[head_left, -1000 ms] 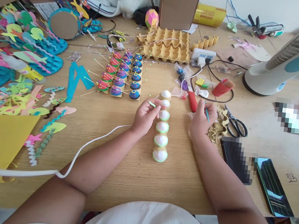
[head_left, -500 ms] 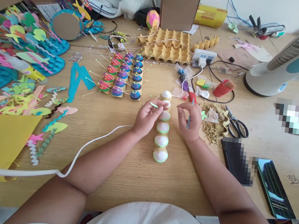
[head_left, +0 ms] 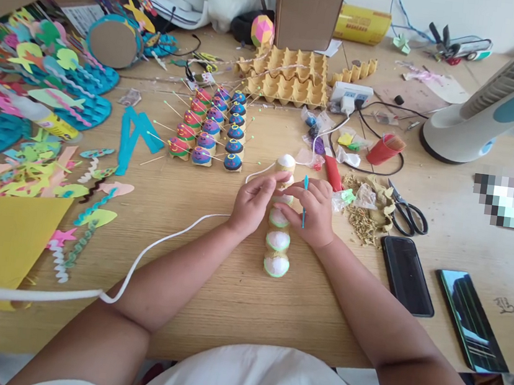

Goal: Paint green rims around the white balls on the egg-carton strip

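Observation:
In the middle of the table a strip of egg-carton cups [head_left: 278,241] runs away from me, each cup topped with a white dome, the nearer ones edged in light green. My left hand [head_left: 254,203] is at the strip's left side, thumb and fingers closed together; whatever lies between them is hidden. From the right, my right hand [head_left: 316,215] reaches over the middle cups, its fingertips close to the left ones. A thin blue stick [head_left: 304,203] stands almost upright between its bent fingers. The hands partly cover the middle cups.
Rows of painted egg-carton cups [head_left: 206,140] with pins stand behind left. Scissors [head_left: 407,212], two phones [head_left: 407,275] and a fan [head_left: 497,103] are on the right. A white cable [head_left: 157,239] crosses my left forearm. Paper cut-outs [head_left: 34,171] cover the left side.
My right hand has moved left over the cups, meeting the left fingertips, with the blue stick still in it. The light green strip at my left fingers no longer shows.

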Action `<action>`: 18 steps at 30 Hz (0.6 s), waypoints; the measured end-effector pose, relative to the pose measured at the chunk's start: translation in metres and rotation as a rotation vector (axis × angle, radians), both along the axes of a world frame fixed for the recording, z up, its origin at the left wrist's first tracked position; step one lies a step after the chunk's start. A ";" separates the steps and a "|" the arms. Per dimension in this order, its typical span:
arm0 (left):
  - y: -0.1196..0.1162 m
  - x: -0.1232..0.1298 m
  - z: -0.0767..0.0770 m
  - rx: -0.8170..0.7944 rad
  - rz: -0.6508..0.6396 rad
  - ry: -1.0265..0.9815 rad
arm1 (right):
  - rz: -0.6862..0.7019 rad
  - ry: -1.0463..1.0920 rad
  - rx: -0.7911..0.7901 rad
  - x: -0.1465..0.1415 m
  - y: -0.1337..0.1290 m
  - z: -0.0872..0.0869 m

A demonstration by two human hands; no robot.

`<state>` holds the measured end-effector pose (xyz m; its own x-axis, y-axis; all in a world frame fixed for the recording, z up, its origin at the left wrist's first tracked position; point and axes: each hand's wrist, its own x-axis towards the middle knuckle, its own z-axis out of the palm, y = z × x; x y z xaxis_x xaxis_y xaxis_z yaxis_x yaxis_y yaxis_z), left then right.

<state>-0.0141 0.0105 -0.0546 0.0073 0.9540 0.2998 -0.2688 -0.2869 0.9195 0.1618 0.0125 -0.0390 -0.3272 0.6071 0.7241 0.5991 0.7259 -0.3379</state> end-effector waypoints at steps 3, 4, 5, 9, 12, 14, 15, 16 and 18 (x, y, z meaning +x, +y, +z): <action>0.000 -0.001 0.000 0.033 -0.029 0.000 | -0.005 0.002 -0.021 0.000 0.000 0.000; 0.000 -0.001 0.001 0.049 -0.038 0.010 | -0.002 -0.002 -0.020 -0.001 0.000 -0.001; 0.000 -0.001 0.001 0.065 -0.041 0.027 | 0.006 -0.011 -0.015 -0.001 0.000 -0.001; 0.000 -0.002 0.000 0.100 -0.029 0.094 | 0.069 -0.082 0.028 -0.004 -0.002 0.000; 0.001 -0.002 -0.003 0.083 -0.036 0.086 | 0.091 -0.113 0.078 -0.007 -0.004 0.001; 0.001 -0.002 -0.004 0.072 -0.040 0.071 | 0.102 -0.124 0.070 -0.008 -0.005 0.002; 0.002 -0.002 -0.004 0.069 -0.043 0.065 | 0.105 -0.123 0.052 -0.008 -0.005 0.002; 0.002 -0.002 -0.004 0.068 -0.041 0.062 | 0.101 -0.116 0.030 -0.008 -0.005 0.003; 0.002 -0.002 -0.002 0.066 -0.014 0.062 | 0.062 -0.081 -0.014 -0.006 -0.005 0.002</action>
